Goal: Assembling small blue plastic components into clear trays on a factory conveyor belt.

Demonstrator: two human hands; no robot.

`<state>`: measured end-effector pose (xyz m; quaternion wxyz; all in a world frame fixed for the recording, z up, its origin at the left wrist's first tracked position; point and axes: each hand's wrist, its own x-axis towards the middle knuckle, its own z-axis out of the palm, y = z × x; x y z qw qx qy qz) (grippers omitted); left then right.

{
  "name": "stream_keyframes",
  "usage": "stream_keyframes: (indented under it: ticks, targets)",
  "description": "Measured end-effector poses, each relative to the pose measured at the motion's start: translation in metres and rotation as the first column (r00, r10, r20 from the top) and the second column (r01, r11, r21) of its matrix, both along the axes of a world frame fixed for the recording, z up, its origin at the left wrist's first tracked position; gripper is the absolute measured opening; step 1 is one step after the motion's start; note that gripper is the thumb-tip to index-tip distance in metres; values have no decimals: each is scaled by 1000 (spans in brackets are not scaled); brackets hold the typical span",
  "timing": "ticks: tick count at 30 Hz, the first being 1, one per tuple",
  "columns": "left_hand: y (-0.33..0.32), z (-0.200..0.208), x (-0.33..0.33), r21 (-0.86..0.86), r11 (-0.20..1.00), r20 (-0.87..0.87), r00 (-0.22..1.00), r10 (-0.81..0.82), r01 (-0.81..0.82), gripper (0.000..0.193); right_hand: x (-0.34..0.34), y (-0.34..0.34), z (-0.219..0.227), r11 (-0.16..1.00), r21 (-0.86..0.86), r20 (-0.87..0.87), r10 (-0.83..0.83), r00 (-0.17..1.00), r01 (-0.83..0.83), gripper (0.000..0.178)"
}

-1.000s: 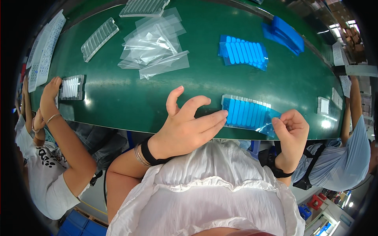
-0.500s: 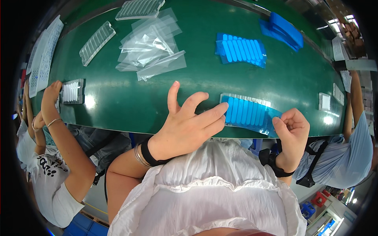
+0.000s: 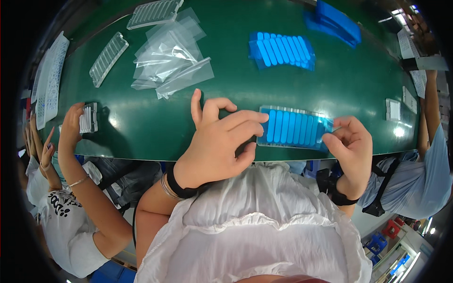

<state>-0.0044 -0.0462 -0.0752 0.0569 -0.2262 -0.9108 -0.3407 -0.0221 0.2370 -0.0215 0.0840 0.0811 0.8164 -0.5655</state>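
A blue film sheet with lighter blue oblong strips [image 3: 295,128] lies over a clear slotted plastic tray [image 3: 284,108] near the table's front edge. The tray's rim shows along the sheet's far side. At the sheet's right end, my right hand [image 3: 350,144] pinches its corner between thumb and bent fingers. My left hand [image 3: 219,144] is spread, a fingertip resting on the left end of the sheet, the index finger and another finger raised off the table. Beyond the tray lies a stack of similar blue strip sheets [image 3: 282,51].
Left of centre is a loose pile of clear film [image 3: 172,54], near two clear slotted trays [image 3: 109,59]. Folded blue film [image 3: 336,23] lies far right. A co-worker's hand [image 3: 71,123] holds a small tray at left; another person [image 3: 410,184] sits at right.
The sheet's right end has come down and lies straighter over the tray. My left thumb has come into view below the fingers. The view has shifted slightly.
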Motion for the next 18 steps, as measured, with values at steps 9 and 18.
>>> stream_keyframes:
  ticks: [9, 18]
  targets:
    - [7, -1, -2, 36, 998, 11, 999, 45, -45, 25, -8, -65, -22, 775, 577, -446, 563, 696, -258, 10]
    - [7, 0, 3, 30, 997, -42, 996, 77, -76, 30, 16, 5, -14, 487, 870, -257, 322, 911, 73, 2]
